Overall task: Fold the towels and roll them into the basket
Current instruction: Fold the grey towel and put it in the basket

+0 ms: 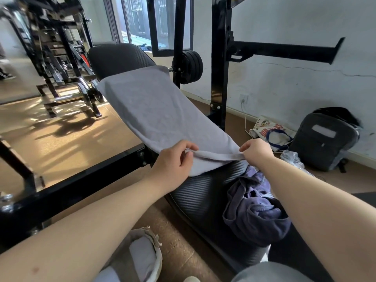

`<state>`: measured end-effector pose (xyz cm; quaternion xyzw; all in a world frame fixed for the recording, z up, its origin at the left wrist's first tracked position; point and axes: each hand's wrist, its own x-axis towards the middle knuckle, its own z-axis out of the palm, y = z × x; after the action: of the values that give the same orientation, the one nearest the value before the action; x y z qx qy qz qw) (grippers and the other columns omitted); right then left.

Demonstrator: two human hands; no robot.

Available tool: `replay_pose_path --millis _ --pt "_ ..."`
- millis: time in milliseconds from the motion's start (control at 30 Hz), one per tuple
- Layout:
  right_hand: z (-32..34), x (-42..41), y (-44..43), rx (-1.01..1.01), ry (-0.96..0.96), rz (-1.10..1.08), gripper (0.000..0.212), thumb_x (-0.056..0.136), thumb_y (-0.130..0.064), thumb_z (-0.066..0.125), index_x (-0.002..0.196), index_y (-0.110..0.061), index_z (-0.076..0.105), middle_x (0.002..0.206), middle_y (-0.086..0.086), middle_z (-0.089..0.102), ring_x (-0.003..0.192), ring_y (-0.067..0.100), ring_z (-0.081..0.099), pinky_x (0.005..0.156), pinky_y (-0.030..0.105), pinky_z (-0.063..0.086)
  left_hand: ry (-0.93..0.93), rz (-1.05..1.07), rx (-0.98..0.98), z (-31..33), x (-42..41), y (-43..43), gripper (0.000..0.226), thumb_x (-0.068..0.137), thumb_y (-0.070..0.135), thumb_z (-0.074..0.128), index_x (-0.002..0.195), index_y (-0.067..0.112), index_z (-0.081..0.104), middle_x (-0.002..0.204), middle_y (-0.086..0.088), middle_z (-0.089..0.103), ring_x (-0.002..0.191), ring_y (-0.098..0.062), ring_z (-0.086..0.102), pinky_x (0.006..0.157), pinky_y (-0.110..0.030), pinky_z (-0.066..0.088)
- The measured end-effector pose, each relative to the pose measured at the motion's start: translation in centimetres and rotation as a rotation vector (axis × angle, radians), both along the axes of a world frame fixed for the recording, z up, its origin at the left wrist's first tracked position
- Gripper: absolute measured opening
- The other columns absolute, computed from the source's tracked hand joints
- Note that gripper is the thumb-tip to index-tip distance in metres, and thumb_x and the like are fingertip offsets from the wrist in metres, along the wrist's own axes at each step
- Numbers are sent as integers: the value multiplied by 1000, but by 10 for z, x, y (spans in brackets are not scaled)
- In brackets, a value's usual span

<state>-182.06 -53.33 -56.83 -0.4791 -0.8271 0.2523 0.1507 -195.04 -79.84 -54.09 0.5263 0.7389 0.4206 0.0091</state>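
Observation:
A light grey towel [154,110] lies folded lengthwise along the black padded bench [205,192]. My left hand [173,159] pinches its near left corner and my right hand [256,149] pinches its near right corner, with the near edge turned over a little. A crumpled dark purple towel [254,208] lies on the bench's near end, under my right forearm. On the floor at the bottom stands a pale fabric basket [156,247] with a rolled light grey towel [140,257] inside it.
A black rack frame [218,64] with a weight plate [189,67] stands behind the bench. A black crossbar [81,188] runs along the floor at left. A dark backpack [323,139], a printed bag [270,133] and a plastic bag lie by the right wall.

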Motion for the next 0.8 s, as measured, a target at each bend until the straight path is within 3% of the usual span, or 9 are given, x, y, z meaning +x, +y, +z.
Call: replay_pose_path --millis 67,167,300,400,467,567,667,800 --pt "0 2 -1 19 -28 3 43 84 5 43 93 -22 76 102 7 69 86 29 67 63 29 50 -162 -46 -107 2 2 2 15 101 20 58 113 27 66 72 8 55 54 0 53 56 -13 43" --pt "0 3 -3 40 -38 13 42 86 4 42 100 -17 76 101 6 64 91 30 65 67 31 49 -299 -175 -352 -7 3 -1 29 96 11 65 120 27 67 74 5 55 60 -4 66 63 -17 54" --pt "0 3 -4 50 -58 40 35 86 0 46 98 -15 76 98 7 68 87 29 66 69 35 55 -162 -175 -541 -17 3 -9 29 86 11 61 90 34 78 76 3 71 67 -2 70 62 -9 46" --pt "-3 3 -4 30 -100 56 32 86 -6 48 95 -16 76 99 8 72 84 29 67 69 36 58 -59 -152 -549 -20 1 -8 24 84 18 64 82 41 70 87 11 66 76 0 65 63 -5 42" --pt "-2 3 -4 -7 -102 40 32 87 -9 47 95 -16 76 99 9 72 79 29 68 65 33 57 -81 -141 -538 -19 0 -6 25 85 15 62 87 39 66 88 12 67 77 -1 65 64 -9 44" --pt "-2 4 -1 -98 -1 7 33 89 -5 45 93 -18 75 99 8 71 82 29 69 71 35 59 -119 -108 -517 -18 -1 -4 30 85 9 60 96 37 64 93 13 66 85 -6 63 69 -14 47" --pt "2 4 2 -107 87 -3 39 88 0 41 86 -25 71 100 5 71 83 24 65 66 30 51 -140 -45 -443 -17 -5 -3 39 87 5 56 105 39 62 97 14 63 85 -7 60 63 -10 43" --pt "7 4 6 -84 119 -2 38 88 1 43 94 -23 72 103 2 69 95 24 64 73 29 49 -227 69 -323 -14 -15 -4 40 90 4 52 105 38 68 95 13 67 79 0 58 58 -9 39"
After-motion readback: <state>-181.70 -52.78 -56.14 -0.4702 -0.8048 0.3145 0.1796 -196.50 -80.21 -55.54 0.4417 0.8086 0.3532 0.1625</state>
